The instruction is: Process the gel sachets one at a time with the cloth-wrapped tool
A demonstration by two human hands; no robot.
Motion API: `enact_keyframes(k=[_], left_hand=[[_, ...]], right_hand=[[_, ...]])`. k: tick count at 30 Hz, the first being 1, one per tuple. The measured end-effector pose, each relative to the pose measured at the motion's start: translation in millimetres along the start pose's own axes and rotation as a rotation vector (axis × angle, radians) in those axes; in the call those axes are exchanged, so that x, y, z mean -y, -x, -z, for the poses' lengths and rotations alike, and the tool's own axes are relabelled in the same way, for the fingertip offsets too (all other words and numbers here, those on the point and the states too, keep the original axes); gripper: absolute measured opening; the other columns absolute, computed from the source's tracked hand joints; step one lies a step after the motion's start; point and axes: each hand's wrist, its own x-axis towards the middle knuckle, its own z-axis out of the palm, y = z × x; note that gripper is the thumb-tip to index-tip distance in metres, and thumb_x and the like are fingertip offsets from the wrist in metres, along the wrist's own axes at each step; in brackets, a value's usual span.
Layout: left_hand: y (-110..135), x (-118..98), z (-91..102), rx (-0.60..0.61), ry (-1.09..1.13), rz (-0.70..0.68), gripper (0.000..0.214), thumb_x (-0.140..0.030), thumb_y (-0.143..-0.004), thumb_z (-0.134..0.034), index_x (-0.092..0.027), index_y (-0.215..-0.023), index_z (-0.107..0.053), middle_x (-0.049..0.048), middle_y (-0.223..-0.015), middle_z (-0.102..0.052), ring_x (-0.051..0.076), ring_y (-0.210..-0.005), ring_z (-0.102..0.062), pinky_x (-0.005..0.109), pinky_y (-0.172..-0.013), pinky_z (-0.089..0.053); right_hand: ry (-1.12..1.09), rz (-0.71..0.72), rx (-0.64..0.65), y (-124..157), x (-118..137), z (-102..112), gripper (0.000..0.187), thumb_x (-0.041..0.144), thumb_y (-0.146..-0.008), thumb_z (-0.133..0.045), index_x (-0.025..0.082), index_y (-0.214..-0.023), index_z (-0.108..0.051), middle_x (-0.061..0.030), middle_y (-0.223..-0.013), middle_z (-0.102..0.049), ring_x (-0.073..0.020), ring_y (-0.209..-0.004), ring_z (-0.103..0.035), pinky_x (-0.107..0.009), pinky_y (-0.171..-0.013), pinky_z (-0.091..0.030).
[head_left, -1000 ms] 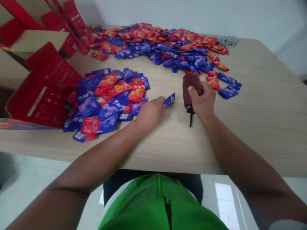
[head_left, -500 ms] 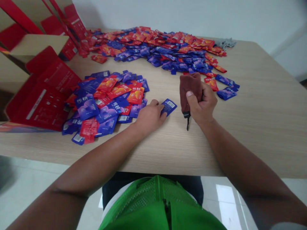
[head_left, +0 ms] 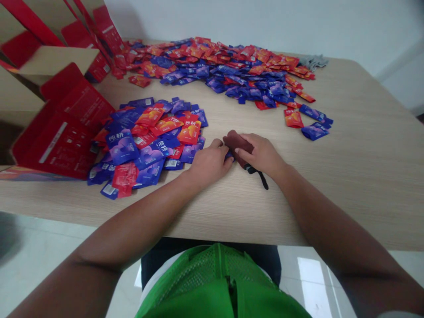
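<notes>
My left hand (head_left: 212, 164) rests on the table, fingers bent over the left end of a small blue sachet (head_left: 228, 155), most of which is now covered. In my right hand (head_left: 261, 153) is a folded brown cloth (head_left: 236, 142) with a black cord (head_left: 263, 179) dangling from its lower end. The cloth lies on the sachet, right against my left fingertips. Just left of my left hand spreads a heap of blue and red sachets (head_left: 154, 148), several with barcodes showing.
A long pile of red and blue sachets (head_left: 225, 70) runs along the table's back by the wall. Open red cardboard boxes (head_left: 62, 137) stand at the left. A few loose sachets (head_left: 314, 131) lie to the right; a grey cloth (head_left: 314, 61) is at the back right.
My right hand has moved left and down, bringing the brown cloth from above the table onto the blue sachet. My left hand has stayed almost in place.
</notes>
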Motion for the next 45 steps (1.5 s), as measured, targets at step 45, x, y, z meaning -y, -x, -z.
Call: enact_keyframes(k=[45], left_hand=[[-1, 0, 0.5, 0.026, 0.018, 0.018, 0.035, -0.042, -0.105, -0.06, -0.022, -0.133, -0.069, 0.01, -0.137, -0.064, 0.026, -0.113, -0.071, 0.036, -0.085, -0.06]], right_hand=[[0.044, 0.051, -0.039, 2, 0, -3, 0.043, 0.033, -0.093, -0.07, 0.025, -0.135, -0.07, -0.0099, -0.128, -0.077, -0.0333, -0.114, -0.071, -0.049, -0.1, -0.056]])
